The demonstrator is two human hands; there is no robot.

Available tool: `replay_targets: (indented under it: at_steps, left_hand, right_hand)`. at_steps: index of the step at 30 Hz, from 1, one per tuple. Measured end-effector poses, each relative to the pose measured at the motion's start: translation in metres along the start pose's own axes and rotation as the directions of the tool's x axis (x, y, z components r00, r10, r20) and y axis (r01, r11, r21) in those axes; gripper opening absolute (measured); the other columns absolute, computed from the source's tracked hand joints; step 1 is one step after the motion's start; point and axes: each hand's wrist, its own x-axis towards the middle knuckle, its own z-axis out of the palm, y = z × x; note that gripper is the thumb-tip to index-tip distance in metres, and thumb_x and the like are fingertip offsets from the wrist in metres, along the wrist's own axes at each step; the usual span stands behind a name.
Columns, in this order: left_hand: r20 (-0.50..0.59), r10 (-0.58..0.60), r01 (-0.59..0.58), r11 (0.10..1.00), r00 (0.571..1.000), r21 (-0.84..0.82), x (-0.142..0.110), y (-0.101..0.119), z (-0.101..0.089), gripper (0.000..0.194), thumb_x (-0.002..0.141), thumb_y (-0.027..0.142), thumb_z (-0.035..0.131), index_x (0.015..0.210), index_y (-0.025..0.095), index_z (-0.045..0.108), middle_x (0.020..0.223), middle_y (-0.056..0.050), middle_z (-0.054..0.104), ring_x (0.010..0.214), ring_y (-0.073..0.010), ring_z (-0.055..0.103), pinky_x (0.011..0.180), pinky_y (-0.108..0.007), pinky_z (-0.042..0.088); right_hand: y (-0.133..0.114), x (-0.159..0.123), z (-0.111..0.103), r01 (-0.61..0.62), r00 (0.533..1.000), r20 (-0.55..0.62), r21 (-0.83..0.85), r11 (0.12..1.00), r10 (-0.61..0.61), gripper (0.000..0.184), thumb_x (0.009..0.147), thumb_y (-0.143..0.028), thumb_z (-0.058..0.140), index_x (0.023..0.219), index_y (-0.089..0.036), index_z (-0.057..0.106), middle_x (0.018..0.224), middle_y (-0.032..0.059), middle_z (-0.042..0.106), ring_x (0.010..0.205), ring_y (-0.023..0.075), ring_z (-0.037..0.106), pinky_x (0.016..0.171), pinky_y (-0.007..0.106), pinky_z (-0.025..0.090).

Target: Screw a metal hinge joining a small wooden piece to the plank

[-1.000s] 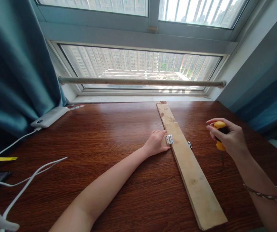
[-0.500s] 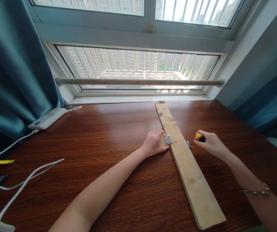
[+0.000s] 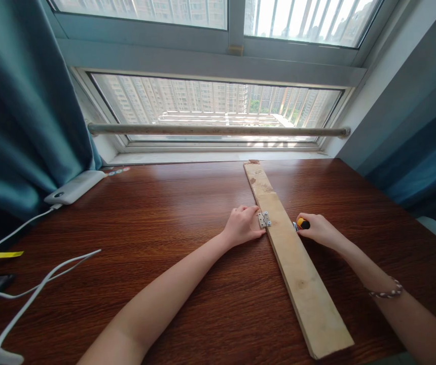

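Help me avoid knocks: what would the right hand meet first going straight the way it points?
For the right hand, probably the small metal piece beside the wooden board, though any gap between is unclear.

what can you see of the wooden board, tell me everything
The wooden board is long, narrow and pale, with a knot toward its near end and rough, darker patches toward the far end. It lies flat on the dark reddish-brown tabletop, slanting from near the window toward the viewer's right. A silver hinge overlaps its left edge, gripped by the left hand. Whether that hand also touches the wood is unclear.
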Motion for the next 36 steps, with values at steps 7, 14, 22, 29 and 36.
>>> replay_targets:
  at_steps: [7, 14, 22, 29, 36]
  left_hand:
    - [-0.002, -0.024, 0.024, 1.000, 1.000, 0.004, 0.000, 0.001, -0.001, 0.060, 0.059, 0.046, 0.068, 0.111, 0.022, 0.047, 0.104, -0.003, 0.059, 0.095, -0.0237, 0.052, 0.083, -0.036, 0.039]
    - [-0.001, -0.008, 0.008, 1.000, 1.000, -0.012, 0.000, 0.002, -0.002, 0.062, 0.061, 0.044, 0.067, 0.114, 0.021, 0.046, 0.110, -0.005, 0.058, 0.097, -0.0244, 0.049, 0.085, -0.038, 0.038]
    - [-0.004, 0.001, -0.001, 0.999, 1.000, -0.032, 0.001, 0.000, -0.003, 0.062, 0.060, 0.043, 0.068, 0.114, 0.020, 0.046, 0.110, -0.006, 0.056, 0.099, -0.0252, 0.048, 0.085, -0.039, 0.038]
    - [0.011, 0.012, -0.011, 0.998, 1.000, -0.060, 0.001, 0.000, -0.003, 0.064, 0.061, 0.044, 0.067, 0.115, 0.020, 0.044, 0.110, -0.007, 0.056, 0.100, -0.0257, 0.047, 0.086, -0.040, 0.038]
    - [0.013, 0.020, -0.019, 0.997, 1.000, -0.080, 0.002, -0.001, -0.003, 0.063, 0.061, 0.042, 0.068, 0.115, 0.019, 0.045, 0.110, -0.007, 0.056, 0.100, -0.0255, 0.046, 0.086, -0.040, 0.038]
  right_hand:
    - [0.003, 0.002, -0.006, 0.029, 0.999, -0.027, 0.032, 0.999, -0.028, 0.012, 0.065, -0.027, 0.054, 0.071, -0.020, 0.061, 0.072, 0.0028, 0.063, 0.068, 0.0182, 0.055, 0.064, 0.027, 0.039]
    - [-0.039, 0.009, -0.034, -0.051, 0.999, 0.029, 0.547, 0.835, 0.042, 0.023, 0.067, -0.032, 0.057, 0.079, -0.013, 0.060, 0.046, -0.0025, 0.048, 0.040, 0.0095, 0.042, 0.039, 0.022, 0.032]
    - [-0.087, 0.054, -0.018, -0.110, 0.985, 0.175, 0.574, 0.811, 0.010, 0.017, 0.062, -0.027, 0.061, 0.068, -0.012, 0.060, 0.042, -0.0029, 0.049, 0.036, 0.0070, 0.042, 0.033, 0.017, 0.032]
    - [-0.086, 0.066, -0.004, -0.063, 0.983, 0.181, 0.458, 0.887, -0.023, 0.014, 0.061, -0.023, 0.057, 0.067, -0.011, 0.062, 0.042, -0.0018, 0.049, 0.037, 0.0079, 0.045, 0.031, 0.015, 0.032]
    - [-0.090, 0.066, -0.001, -0.005, 0.993, 0.115, 0.369, 0.929, -0.040, 0.016, 0.062, -0.026, 0.056, 0.066, -0.011, 0.063, 0.042, -0.0012, 0.048, 0.039, 0.0095, 0.048, 0.033, 0.016, 0.031]
